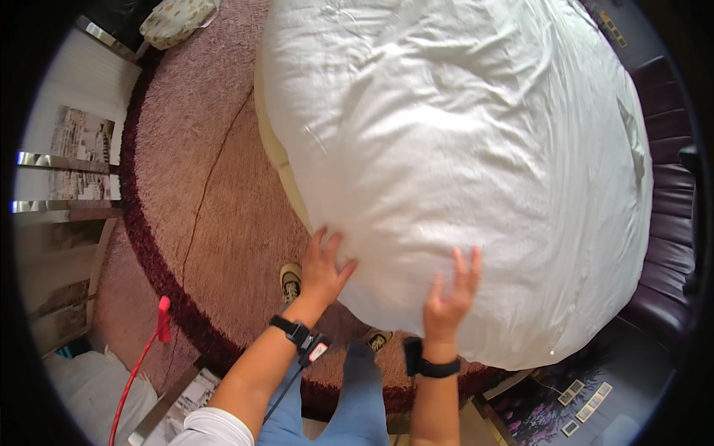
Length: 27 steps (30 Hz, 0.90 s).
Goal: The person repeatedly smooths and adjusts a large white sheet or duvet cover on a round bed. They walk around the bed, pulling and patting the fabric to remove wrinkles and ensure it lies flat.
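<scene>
Spread wide before me is a white, wrinkled bed sheet or cover (446, 167). Along its left side shows the pale yellow edge of a mattress or similar padding (274, 146). My left hand (324, 267) hovers at or rests on the near left edge of the cloth, fingers apart, holding nothing. To its right, my right hand (450, 301) lies over the near part of the cloth with fingers spread and nothing in them. Whether either hand presses on the fabric, I cannot tell. Both wrists wear black straps.
A mauve rug (223, 167) with a dark red border covers the floor at left. A red cord (134, 371) runs at lower left near a white bag (100, 390). Dark leather seating (669, 212) stands close along the right; a patterned bundle (175, 22) is far left.
</scene>
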Tool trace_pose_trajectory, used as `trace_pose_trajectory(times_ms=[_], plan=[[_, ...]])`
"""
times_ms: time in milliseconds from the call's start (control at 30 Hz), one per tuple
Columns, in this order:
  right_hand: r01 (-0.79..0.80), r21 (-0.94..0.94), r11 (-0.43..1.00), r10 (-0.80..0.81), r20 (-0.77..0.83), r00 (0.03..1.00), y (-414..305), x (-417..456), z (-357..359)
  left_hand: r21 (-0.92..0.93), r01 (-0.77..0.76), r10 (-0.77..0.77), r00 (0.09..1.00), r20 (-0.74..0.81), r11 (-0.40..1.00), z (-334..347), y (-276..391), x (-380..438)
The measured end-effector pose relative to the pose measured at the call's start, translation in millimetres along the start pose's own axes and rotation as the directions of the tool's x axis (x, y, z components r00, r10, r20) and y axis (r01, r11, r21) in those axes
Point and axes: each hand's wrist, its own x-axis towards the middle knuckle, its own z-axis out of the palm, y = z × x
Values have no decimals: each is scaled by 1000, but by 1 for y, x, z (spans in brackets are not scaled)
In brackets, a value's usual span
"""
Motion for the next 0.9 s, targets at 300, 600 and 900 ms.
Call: trace_pose_trajectory(times_ms=[300,600,900], plan=[[123,354,927,-320,576,752,-85,-116,89,435,34,-362,614,701,900,-109,-169,-95],[106,-87,990,-101,61,993,-134,78,99,72,-148,115,931,345,986,-152,-130,113],[-288,-110,951,284,-52,957,-108,179,155,-110,-518,521,778,351,848,-148,-44,275]])
